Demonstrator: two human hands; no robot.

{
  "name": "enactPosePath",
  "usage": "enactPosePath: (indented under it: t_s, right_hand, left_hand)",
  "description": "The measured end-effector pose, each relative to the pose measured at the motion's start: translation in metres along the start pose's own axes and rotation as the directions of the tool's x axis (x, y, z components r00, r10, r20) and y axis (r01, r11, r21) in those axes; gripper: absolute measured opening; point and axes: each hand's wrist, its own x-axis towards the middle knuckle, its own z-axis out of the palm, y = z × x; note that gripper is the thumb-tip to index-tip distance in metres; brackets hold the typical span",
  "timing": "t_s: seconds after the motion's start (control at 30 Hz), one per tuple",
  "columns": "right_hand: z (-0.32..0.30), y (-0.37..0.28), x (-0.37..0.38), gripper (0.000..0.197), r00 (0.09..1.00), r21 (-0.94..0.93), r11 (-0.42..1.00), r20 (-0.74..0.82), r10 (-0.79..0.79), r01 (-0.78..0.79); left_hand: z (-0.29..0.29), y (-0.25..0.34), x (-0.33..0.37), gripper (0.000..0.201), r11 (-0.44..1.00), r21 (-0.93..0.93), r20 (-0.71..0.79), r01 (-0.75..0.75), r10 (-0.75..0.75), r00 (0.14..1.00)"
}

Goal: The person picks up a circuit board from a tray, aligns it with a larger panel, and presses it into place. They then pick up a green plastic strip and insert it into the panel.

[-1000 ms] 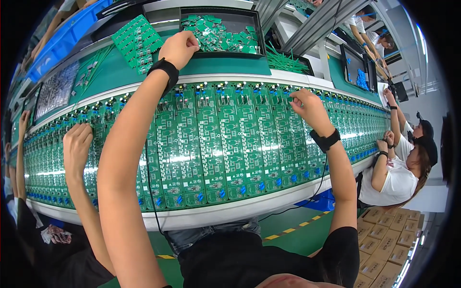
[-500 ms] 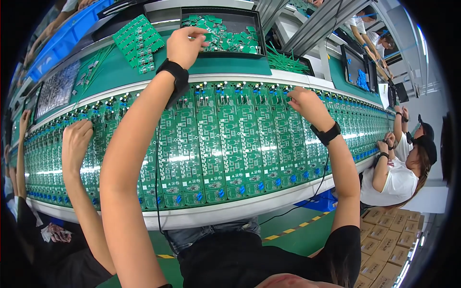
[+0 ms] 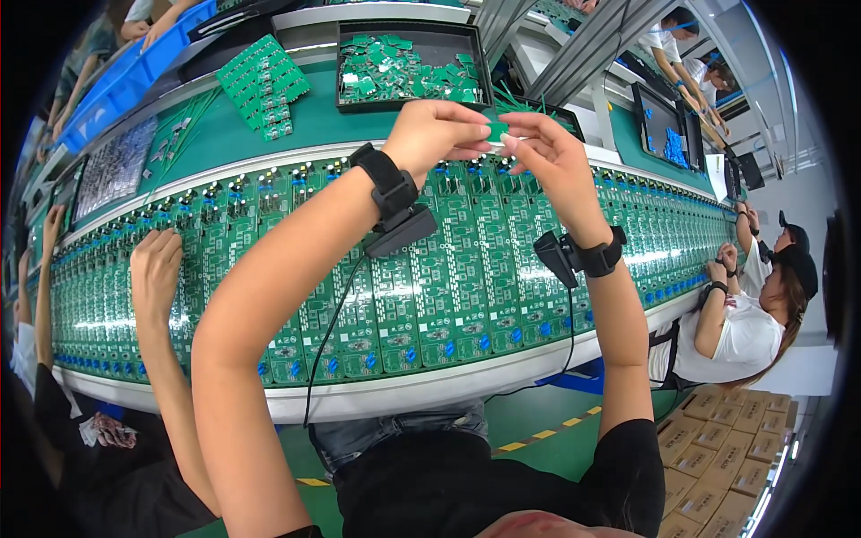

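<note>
Over the far edge of a long row of green circuit boards (image 3: 446,285), my two hands meet at a small green circuit board (image 3: 496,132). My left hand (image 3: 438,136) pinches it from the left. At its right edge are the thumb and fingertips of my right hand (image 3: 554,166), closed on it. Fingertips cover part of the small board. Behind my hands stands a black tray (image 3: 485,65) holding a loose pile of small green boards (image 3: 386,67). Each of my wrists wears a black strap with a cabled black device.
A perforated sheet of green boards (image 3: 260,79) lies left of the tray, and thin green strips (image 3: 549,109) lie right of it. At left, a co-worker's fist (image 3: 157,264) rests over the row. Other people work at right, near stacked cartons (image 3: 722,448).
My left hand has moved from the tray toward the right and nearer, now with a small circuit board. My right hand has lifted off the row and come up to meet it.
</note>
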Motion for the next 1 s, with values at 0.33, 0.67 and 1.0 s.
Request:
enactPosePath:
  t_s: [0.33, 0.67, 1.0]
  right_hand:
    - [-0.09, 0.07, -0.027, 0.022, 0.962, -0.668, 0.742, -0.234, -0.138, -0.056]
    - [-0.103, 0.109, -0.05, 0.023, 0.977, -0.721, 0.692, -0.114, -0.182, 0.045]
    - [-0.109, 0.109, -0.049, 0.023, 0.983, -0.736, 0.676, -0.089, -0.161, 0.044]
  left_hand:
    - [-0.062, 0.003, 0.022, 0.027, 0.112, 0.987, -0.158, 0.114, 0.561, 0.813]
    - [-0.096, -0.007, 0.043, 0.02, -0.27, 0.938, -0.098, 0.216, 0.393, 0.914]
    - [-0.105, -0.002, 0.037, 0.021, 0.094, 0.989, -0.145, 0.117, 0.408, 0.902]
